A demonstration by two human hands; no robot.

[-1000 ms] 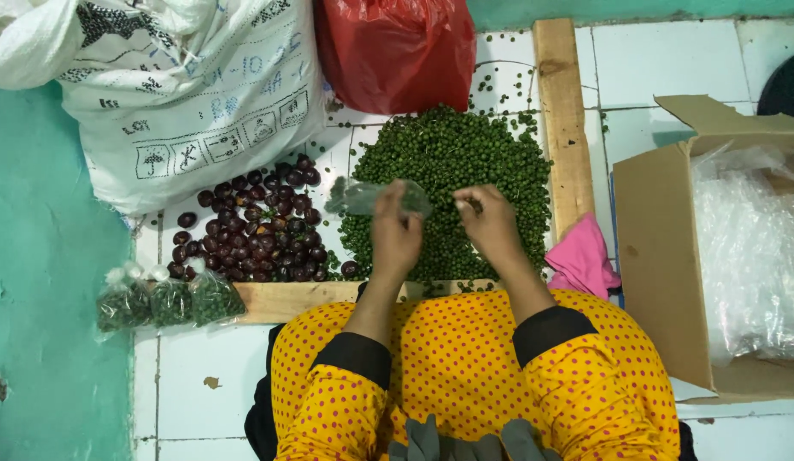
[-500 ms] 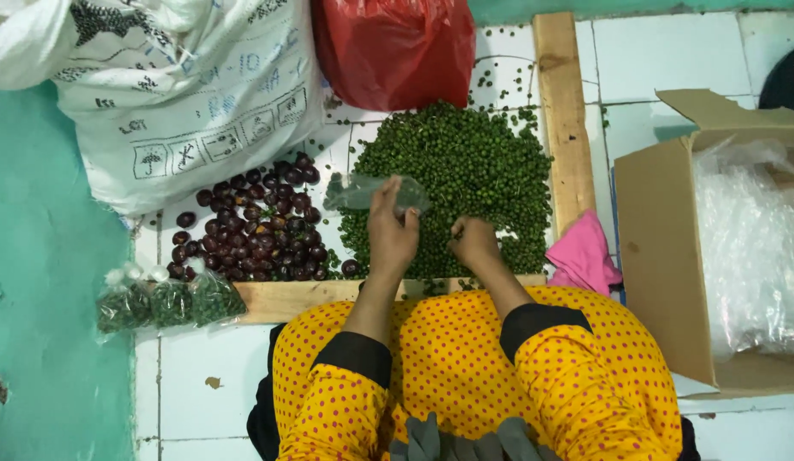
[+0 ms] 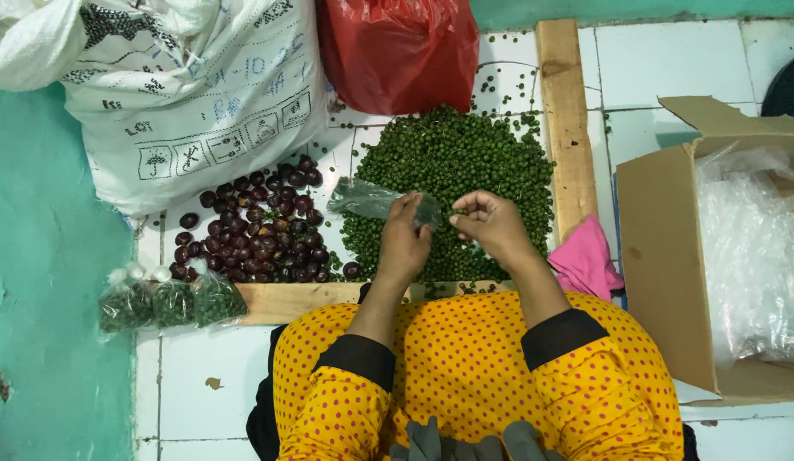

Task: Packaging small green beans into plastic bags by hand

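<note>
- The left hand (image 3: 404,243) is closed on a small clear bag (image 3: 375,201), pinching it near its mouth so the bag trails off to the left over the floor
- The right hand (image 3: 492,224) sits just beside it with fingers curled together at the bag's opening; it seems to pinch a few green berries, though what lies between the fingertips is too small to tell
- Both hands hover over the green heap (image 3: 457,175), which is spread on white tiles inside a wooden frame (image 3: 563,119)
- Left of that heap lies a dark heap (image 3: 260,226) of larger brownish-purple fruits
- Three filled bags (image 3: 170,299), knotted, rest at the frame's lower left corner
- Further out: a white sack (image 3: 192,94), a red bag (image 3: 397,51), a pink cloth (image 3: 585,260), and an open carton (image 3: 670,256) lined with clear plastic
- Judged from this, the step in hand is filling the clear bag with green berries; it looks nearly empty
- The next move calls for holding the mouth open while the other hand scoops from the heap just below
</note>
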